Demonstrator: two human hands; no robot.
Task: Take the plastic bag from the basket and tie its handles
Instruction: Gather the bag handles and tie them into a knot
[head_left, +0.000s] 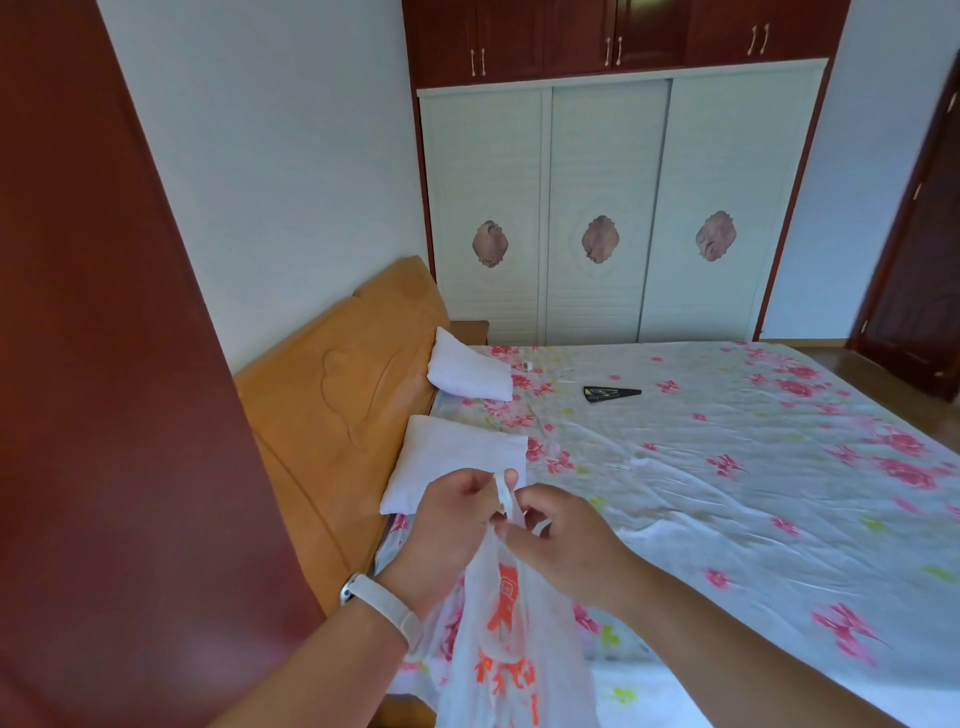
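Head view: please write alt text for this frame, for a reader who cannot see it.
Both hands, left hand and right hand, pinch the handles of a white plastic bag with orange print, held up in front of a bed with a floral sheet. Two white pillows lie by the orange headboard; a white wardrobe stands behind.

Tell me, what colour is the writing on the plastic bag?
Orange-red, printed on the see-through white plastic bag. The head view shows it.
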